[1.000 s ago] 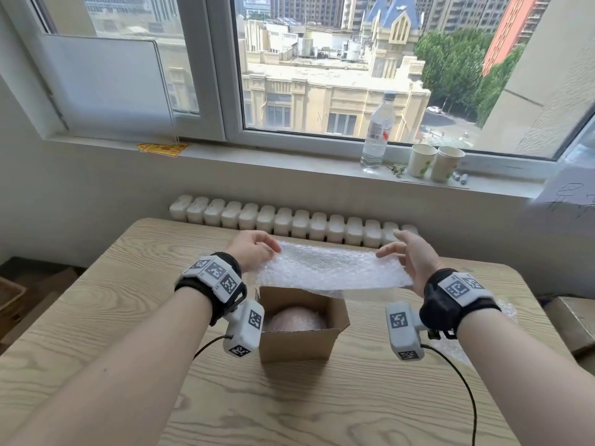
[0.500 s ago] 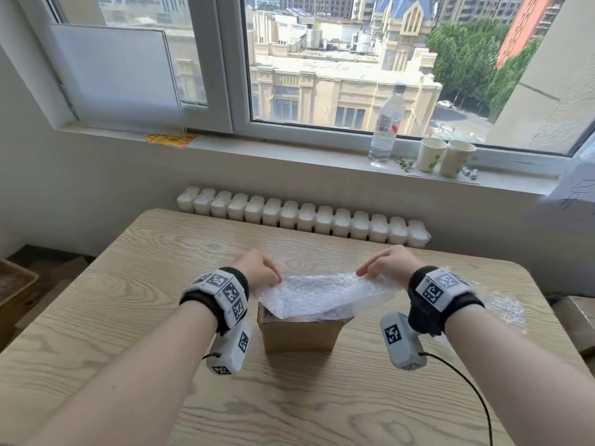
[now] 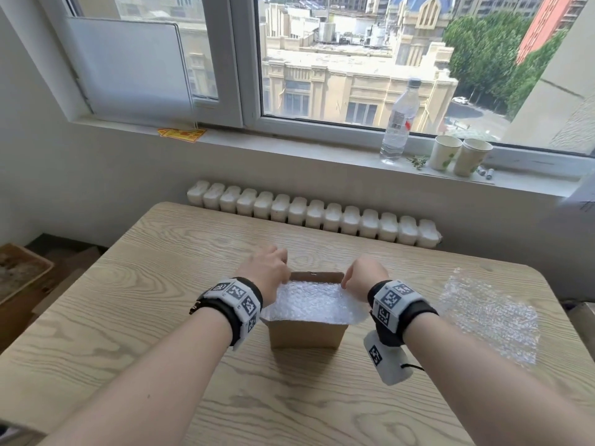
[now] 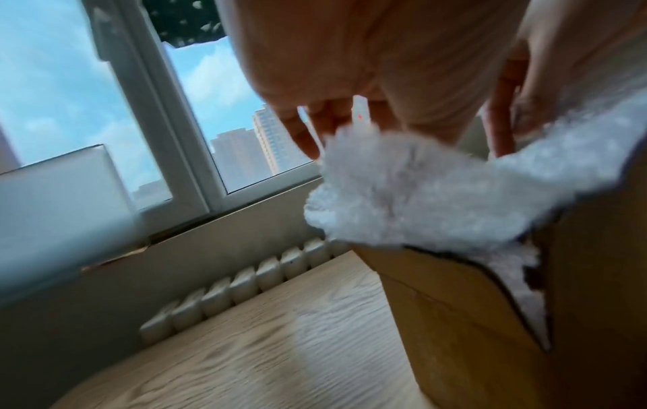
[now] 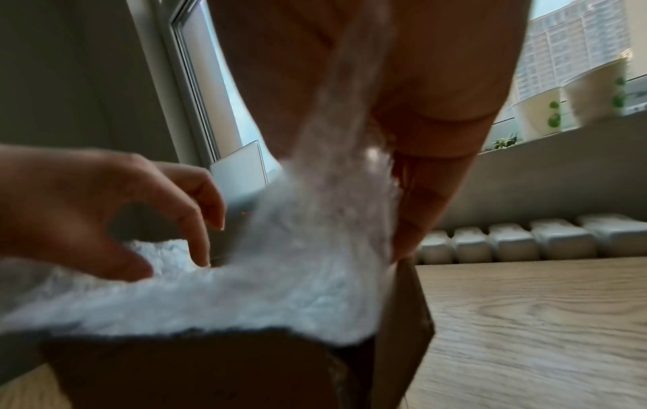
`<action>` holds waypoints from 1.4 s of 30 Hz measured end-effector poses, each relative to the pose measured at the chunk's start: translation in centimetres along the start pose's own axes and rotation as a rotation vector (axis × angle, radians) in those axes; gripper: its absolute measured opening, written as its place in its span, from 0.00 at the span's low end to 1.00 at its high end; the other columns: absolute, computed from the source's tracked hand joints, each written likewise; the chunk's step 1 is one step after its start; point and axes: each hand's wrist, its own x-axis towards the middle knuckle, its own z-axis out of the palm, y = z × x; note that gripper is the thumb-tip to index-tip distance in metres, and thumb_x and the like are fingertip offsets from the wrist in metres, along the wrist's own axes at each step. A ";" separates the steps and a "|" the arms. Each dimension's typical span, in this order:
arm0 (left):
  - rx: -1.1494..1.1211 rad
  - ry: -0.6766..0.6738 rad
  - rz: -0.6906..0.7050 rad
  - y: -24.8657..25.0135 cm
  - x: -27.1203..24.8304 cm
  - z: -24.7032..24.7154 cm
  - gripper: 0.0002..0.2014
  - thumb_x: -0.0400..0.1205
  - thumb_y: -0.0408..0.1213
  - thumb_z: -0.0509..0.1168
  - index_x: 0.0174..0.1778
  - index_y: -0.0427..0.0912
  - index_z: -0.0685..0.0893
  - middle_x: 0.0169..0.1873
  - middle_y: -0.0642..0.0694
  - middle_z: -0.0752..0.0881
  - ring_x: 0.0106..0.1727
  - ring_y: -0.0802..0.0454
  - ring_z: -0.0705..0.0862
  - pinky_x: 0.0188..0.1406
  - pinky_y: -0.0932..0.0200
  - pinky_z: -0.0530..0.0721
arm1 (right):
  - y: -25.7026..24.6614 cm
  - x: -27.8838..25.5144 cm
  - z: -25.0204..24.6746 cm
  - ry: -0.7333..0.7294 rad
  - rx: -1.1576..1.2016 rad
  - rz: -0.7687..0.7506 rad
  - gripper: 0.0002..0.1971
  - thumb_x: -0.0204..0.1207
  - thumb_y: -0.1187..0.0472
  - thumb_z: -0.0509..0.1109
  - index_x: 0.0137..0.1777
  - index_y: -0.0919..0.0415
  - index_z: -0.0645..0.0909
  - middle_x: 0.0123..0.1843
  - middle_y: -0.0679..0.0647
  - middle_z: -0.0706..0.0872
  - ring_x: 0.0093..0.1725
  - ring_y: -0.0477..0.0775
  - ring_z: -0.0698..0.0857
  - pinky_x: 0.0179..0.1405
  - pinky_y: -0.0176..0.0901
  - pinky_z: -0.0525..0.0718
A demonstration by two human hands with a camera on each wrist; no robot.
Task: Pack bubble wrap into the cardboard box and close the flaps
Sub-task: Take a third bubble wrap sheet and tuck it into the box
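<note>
A small brown cardboard box (image 3: 307,334) stands on the middle of the wooden table (image 3: 128,300), its far flap (image 3: 317,276) upright. A sheet of bubble wrap (image 3: 310,304) covers its opening and spills over the left and right rims. My left hand (image 3: 269,272) is at the far left corner, fingertips pointing down onto the wrap (image 5: 245,299), thumb apart from them. My right hand (image 3: 365,275) is at the far right corner, fingers straight down inside the box wall, and the wrap folds up against its palm (image 5: 420,96). The box's contents are hidden.
A second bubble wrap sheet (image 3: 489,320) lies flat on the table to the right of the box. Behind the table runs a white radiator (image 3: 315,214). On the sill stand a water bottle (image 3: 399,123) and two paper cups (image 3: 460,156).
Both hands have come down and toward each other, bringing the stretched sheet from above the box onto its opening. The pink thing inside is now covered.
</note>
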 end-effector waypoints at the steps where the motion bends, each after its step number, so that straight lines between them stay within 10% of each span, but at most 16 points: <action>1: -0.082 -0.053 0.012 0.1 0.0 0.0 0.18 0.78 0.29 0.64 0.61 0.49 0.86 0.62 0.51 0.81 0.63 0.51 0.78 0.64 0.55 0.80 | 0.0 0.1 0.2 0.014 -0.008 -0.005 0.11 0.75 0.66 0.66 0.48 0.64 0.90 0.50 0.58 0.91 0.50 0.57 0.88 0.51 0.47 0.89; 7: -0.159 -0.448 -0.056 0.8 0.5 0.7 0.37 0.77 0.63 0.58 0.80 0.50 0.66 0.78 0.48 0.70 0.78 0.48 0.69 0.76 0.49 0.70 | 0.3 0.3 0.4 -0.014 -0.054 -0.059 0.12 0.75 0.65 0.65 0.50 0.60 0.90 0.54 0.56 0.90 0.55 0.56 0.86 0.50 0.43 0.85; 10: -0.136 -0.497 -0.114 1.3 0.7 0.9 0.35 0.79 0.60 0.55 0.81 0.48 0.64 0.79 0.47 0.69 0.79 0.46 0.67 0.73 0.53 0.70 | 0.0 -0.3 0.2 0.088 -0.169 -0.224 0.11 0.75 0.61 0.65 0.50 0.55 0.89 0.57 0.52 0.84 0.60 0.55 0.80 0.62 0.46 0.80; 12: -0.142 -0.495 -0.142 1.4 1.1 1.3 0.32 0.79 0.58 0.54 0.79 0.47 0.67 0.76 0.44 0.73 0.76 0.44 0.71 0.71 0.52 0.72 | -0.7 -0.9 0.0 0.089 -0.136 -0.338 0.11 0.73 0.59 0.65 0.45 0.57 0.90 0.51 0.52 0.89 0.52 0.54 0.85 0.52 0.47 0.86; 17: -0.164 -0.480 -0.142 1.5 1.8 2.4 0.27 0.81 0.53 0.51 0.72 0.43 0.74 0.71 0.42 0.79 0.71 0.44 0.76 0.69 0.50 0.74 | -2.0 -1.2 1.2 -0.281 -0.226 -0.369 0.13 0.69 0.57 0.63 0.37 0.65 0.86 0.38 0.58 0.89 0.40 0.58 0.85 0.37 0.45 0.84; 26: -0.153 -0.469 -0.128 1.8 2.4 3.6 0.22 0.84 0.46 0.49 0.70 0.42 0.75 0.72 0.43 0.78 0.73 0.42 0.75 0.70 0.52 0.70 | -2.6 -0.1 3.5 -0.422 -0.387 -0.265 0.22 0.81 0.55 0.51 0.65 0.66 0.78 0.68 0.62 0.81 0.67 0.61 0.79 0.66 0.49 0.75; 42: -0.236 -0.481 -0.119 2.0 5.1 4.7 0.20 0.84 0.43 0.54 0.66 0.37 0.80 0.65 0.37 0.83 0.67 0.40 0.80 0.63 0.53 0.77 | -4.2 2.5 4.8 -0.504 -0.309 -0.183 0.21 0.82 0.59 0.55 0.73 0.66 0.73 0.72 0.62 0.78 0.71 0.61 0.77 0.68 0.49 0.74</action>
